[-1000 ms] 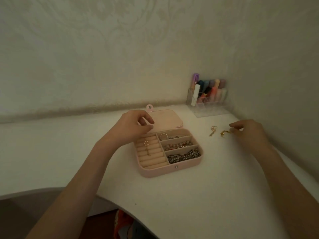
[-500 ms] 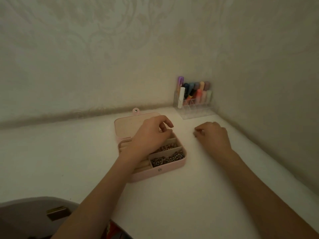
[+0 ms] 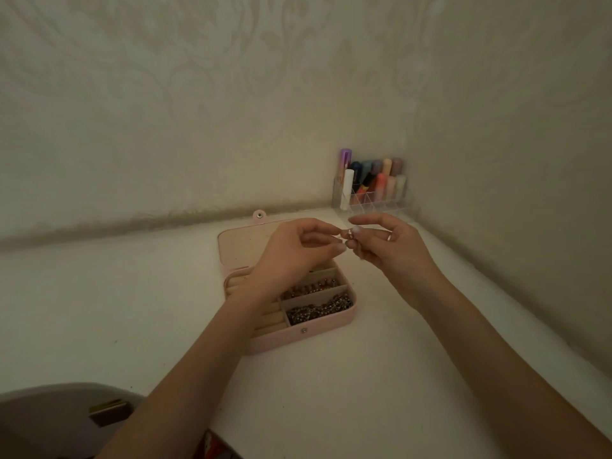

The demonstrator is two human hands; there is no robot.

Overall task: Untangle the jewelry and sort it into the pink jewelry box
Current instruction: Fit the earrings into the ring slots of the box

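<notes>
The pink jewelry box (image 3: 311,332) lies open on the white desk, its lid (image 3: 241,246) folded back. Beaded chains fill the front right compartment (image 3: 319,309) and the one behind it (image 3: 311,288); ring rolls on the left are partly hidden by my left forearm. My left hand (image 3: 291,256) and my right hand (image 3: 394,248) are raised above the box's far right corner, fingertips meeting. Between them they pinch a small gold-coloured jewelry piece (image 3: 349,235). A ring sits on a finger of my right hand.
A clear organiser (image 3: 374,202) with several coloured tubes stands in the desk's back right corner against the walls. The desk's curved front edge runs at lower left, with a grey chair seat (image 3: 49,422) below it.
My right hand gathered the gold pieces off the desk and rose. My left hand left the box and came up to meet it, so both now pinch a small piece. The view shifted.
</notes>
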